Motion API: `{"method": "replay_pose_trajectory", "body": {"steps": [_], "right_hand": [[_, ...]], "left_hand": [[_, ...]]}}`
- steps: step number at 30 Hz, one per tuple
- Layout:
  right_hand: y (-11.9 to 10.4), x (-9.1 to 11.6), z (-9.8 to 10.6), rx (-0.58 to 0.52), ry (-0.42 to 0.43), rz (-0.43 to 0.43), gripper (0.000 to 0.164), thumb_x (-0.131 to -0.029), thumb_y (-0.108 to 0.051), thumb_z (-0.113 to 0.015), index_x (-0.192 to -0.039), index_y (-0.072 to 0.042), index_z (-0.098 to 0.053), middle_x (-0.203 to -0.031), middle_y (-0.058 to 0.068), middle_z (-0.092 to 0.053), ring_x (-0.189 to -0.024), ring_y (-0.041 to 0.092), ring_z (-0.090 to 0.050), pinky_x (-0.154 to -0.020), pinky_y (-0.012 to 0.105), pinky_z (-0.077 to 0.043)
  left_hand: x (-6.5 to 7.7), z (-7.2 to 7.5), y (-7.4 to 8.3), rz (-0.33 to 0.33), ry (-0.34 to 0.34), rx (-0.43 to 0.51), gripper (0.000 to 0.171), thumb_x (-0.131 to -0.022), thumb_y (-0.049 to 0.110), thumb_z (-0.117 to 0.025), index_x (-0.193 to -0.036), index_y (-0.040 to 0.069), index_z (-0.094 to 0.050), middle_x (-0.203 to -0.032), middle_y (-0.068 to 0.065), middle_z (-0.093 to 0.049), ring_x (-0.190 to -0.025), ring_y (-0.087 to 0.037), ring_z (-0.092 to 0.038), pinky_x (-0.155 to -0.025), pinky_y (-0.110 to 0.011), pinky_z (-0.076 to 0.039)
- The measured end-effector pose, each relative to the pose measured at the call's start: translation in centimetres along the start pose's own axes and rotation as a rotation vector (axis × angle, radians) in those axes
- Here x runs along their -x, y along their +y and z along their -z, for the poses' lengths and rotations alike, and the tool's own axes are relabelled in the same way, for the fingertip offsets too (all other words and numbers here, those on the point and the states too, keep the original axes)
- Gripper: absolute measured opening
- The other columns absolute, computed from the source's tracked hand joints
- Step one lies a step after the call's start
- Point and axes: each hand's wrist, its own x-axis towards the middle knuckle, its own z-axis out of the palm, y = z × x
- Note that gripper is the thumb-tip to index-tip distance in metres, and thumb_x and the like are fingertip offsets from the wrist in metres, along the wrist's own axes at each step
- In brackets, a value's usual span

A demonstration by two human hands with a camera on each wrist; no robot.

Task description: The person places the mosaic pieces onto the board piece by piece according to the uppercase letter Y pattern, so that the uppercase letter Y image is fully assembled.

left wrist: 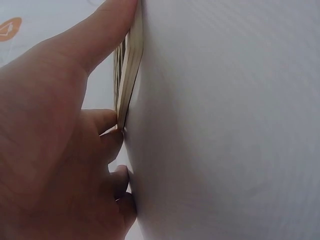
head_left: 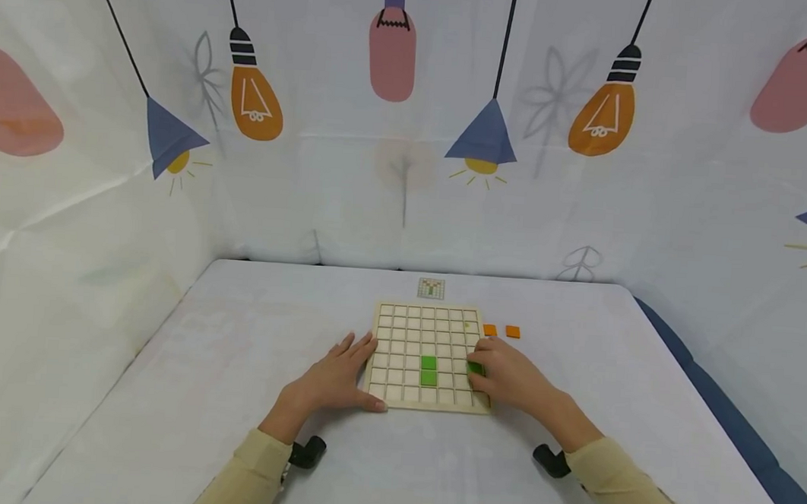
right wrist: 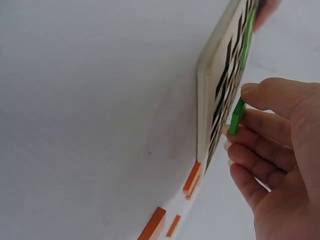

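Note:
A square wooden grid board [head_left: 395, 405] lies flat on the table, with two green square tiles [head_left: 428, 370] set in its lower middle cells, one above the other. My left hand [head_left: 334, 378] rests along the board's left side, fingers at the edge and thumb at the front left corner. Over the right side of the board my right hand [head_left: 510, 372] pinches a green tile [right wrist: 237, 116] between thumb and fingers. In the right wrist view that tile is held tilted, just off the board's surface.
Orange square tiles [head_left: 513, 331] lie on the white table [head_left: 235, 334] by the board's back right corner. A small card with a coloured grid pattern [head_left: 431, 288] lies behind the board. Printed cloth [head_left: 420, 199] hangs behind the table.

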Motion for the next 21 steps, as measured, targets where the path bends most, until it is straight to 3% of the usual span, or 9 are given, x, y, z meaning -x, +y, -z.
{"method": "replay_pose_trajectory", "body": {"steps": [4, 10, 21], "right_hand": [[-0.1, -0.6, 0.1, -0.022, 0.005, -0.012, 0.020, -0.087, -0.022, -0.075, -0.103, -0.010, -0.078, -0.089, -0.007, -0.061, -0.080, 0.006, -0.047, -0.070, 0.022, -0.047], [-0.3, -1.6, 0.3, -0.043, 0.018, -0.029, 0.022, -0.087, -0.019, -0.075, -0.105, -0.007, -0.077, -0.095, -0.002, -0.065, -0.084, 0.009, -0.053, -0.073, 0.026, -0.051], [-0.2, -3.2, -1.0, -0.033, 0.043, 0.004, 0.020, -0.089, -0.020, -0.072, -0.105, -0.008, -0.076, -0.095, -0.001, -0.065, -0.087, 0.011, -0.054, -0.075, 0.028, -0.051]], "left_hand": [[0.3, 0.4, 0.3, -0.004, -0.010, 0.013, 0.119, -0.070, 0.070, -0.077, -0.160, 0.015, -0.021, -0.168, 0.000, -0.017, -0.156, -0.033, -0.009, -0.125, -0.055, -0.019], [0.4, 0.7, 0.6, -0.022, 0.004, 0.000, 0.118, -0.072, 0.070, -0.075, -0.159, 0.013, -0.023, -0.168, -0.004, -0.020, -0.156, -0.035, -0.011, -0.124, -0.056, -0.020], [0.4, 0.6, 0.5, -0.012, -0.010, -0.010, 0.117, -0.072, 0.067, -0.077, -0.160, 0.013, -0.022, -0.168, -0.003, -0.020, -0.156, -0.035, -0.011, -0.124, -0.056, -0.021]]}}
